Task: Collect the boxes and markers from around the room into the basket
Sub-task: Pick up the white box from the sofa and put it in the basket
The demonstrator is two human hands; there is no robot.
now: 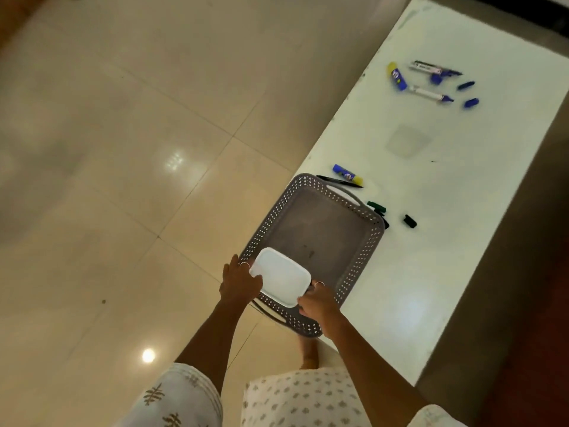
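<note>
Both hands' grip clamped on white box, left hand [240,282], right hand [318,305], box [281,277] over grey basket [320,229]

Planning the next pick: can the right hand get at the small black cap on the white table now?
Probably not yet: the right hand holds the white rectangular box; the small black cap lies uncovered.

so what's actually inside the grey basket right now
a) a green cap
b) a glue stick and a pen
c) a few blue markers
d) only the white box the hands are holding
d: both the left hand and the right hand hold the white box over the near end of the grey basket, whose floor shows nothing else; the markers lie on the white table.
</note>
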